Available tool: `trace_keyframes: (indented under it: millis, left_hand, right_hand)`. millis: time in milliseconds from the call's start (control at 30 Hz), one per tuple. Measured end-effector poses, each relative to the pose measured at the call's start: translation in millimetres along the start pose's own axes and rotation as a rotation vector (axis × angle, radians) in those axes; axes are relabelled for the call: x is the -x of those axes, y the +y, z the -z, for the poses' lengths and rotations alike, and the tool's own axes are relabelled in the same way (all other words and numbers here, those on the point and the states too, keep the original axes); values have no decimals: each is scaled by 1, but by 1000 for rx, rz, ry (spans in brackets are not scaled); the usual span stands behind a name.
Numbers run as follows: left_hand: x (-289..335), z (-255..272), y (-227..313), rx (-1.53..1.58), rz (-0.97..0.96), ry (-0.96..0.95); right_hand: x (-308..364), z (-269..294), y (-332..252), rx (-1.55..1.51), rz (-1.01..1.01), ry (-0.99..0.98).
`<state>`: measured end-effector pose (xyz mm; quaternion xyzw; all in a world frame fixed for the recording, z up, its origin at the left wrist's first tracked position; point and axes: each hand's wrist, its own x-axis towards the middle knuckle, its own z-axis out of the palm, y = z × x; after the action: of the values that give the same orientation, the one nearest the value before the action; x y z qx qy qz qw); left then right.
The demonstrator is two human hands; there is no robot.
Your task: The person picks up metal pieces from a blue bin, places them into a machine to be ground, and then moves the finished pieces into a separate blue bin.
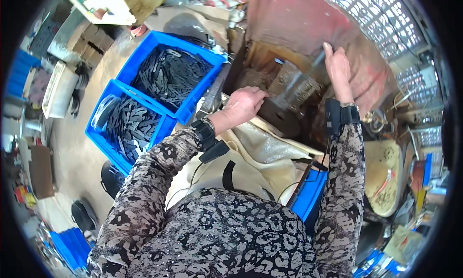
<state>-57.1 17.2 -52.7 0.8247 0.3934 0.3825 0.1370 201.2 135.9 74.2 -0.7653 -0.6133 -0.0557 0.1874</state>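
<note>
My left hand [243,105] is closed at the near left edge of a dirty brown open box [260,51]. Its fingers curl together, and whatever they pinch is hidden. On the right, my right hand [338,69] is raised over the box with its fingers curled at the upper end of a long grey rod [312,66]. Motion smears the rod, which slants down to the left toward a grainy, crusted block [289,78] inside the box. A reddish stained sheet [299,17] hangs behind.
Two blue bins [128,74] stand at my left, full of dark flat metal strips [171,75] and lighter grey strips [135,126]. A pale cloth [251,155] covers my lap. At right is a cream tub [383,176]; a white lattice [381,13] rises behind.
</note>
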Motion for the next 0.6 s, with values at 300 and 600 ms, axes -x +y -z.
trace_keyframes:
  millis: [300, 600]
  left_hand:
    - [11, -6, -6, 98, 104, -5]
    - [-12, 8, -16, 88, 161, -3]
  right_hand:
    - [-19, -7, -25, 205, -106, -52]
    - [35, 22, -15, 173, 124, 2]
